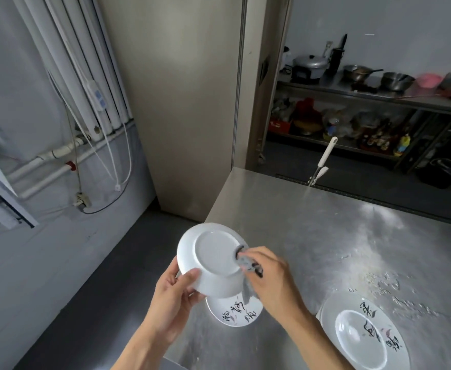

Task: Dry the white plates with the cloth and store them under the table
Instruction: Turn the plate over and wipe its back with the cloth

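The steel table (325, 236) carries two plates face up. One (363, 332) lies near its right front edge. The other (235, 313) sits at the left front, partly hidden under the work, and both probably await drying.

The held plate (213, 263) is above the table's left front corner, clear of the surface. It is turned underside up and tilted toward the person, which exposes the foot ring to wiping.

The left hand (173, 292) grasps the near rim, thumb on the outer wall and fingers curled underneath. This steadies the plate against wiping pressure.

The right hand (269, 279) is clenched on the cloth (244, 259) and presses it against the right side of the foot ring. A loose end hangs below.

Judgement: drying is in hand; storage under the table has not begun for this plate.
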